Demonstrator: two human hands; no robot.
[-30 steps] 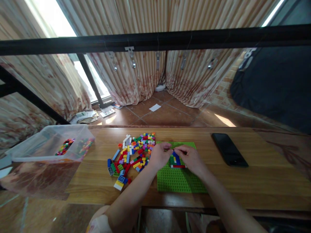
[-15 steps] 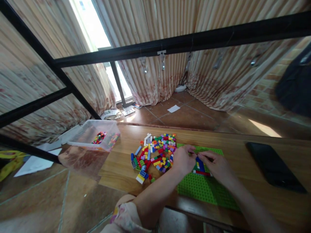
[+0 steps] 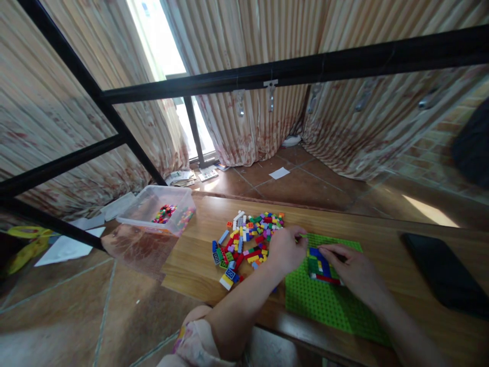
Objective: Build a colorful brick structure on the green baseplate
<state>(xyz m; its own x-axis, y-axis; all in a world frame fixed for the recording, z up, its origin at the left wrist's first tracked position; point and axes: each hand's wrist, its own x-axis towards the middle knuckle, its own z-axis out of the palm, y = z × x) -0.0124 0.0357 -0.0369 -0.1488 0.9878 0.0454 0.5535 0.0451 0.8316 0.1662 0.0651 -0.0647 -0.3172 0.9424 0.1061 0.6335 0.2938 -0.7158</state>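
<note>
My left hand is at the right side of a loose pile of toy building bricks. Its fingers are curled together above the left edge of a green baseplate; what they hold, if anything, is too small to tell. On the baseplate is a small build of blue, green, yellow, red and white bricks. My right hand rests over the right part of this build, thumb and fingers closed near the blue brick. Whatever is between those fingertips is hidden.
A black phone lies on the wooden table to the right. Beyond the table's left end stands a clear plastic box with more bricks inside. A black metal bar crosses above the table, in front of curtains.
My left hand has moved away from my right hand, leftward toward the brick pile. More of the build shows between them. The view has shifted slightly.
</note>
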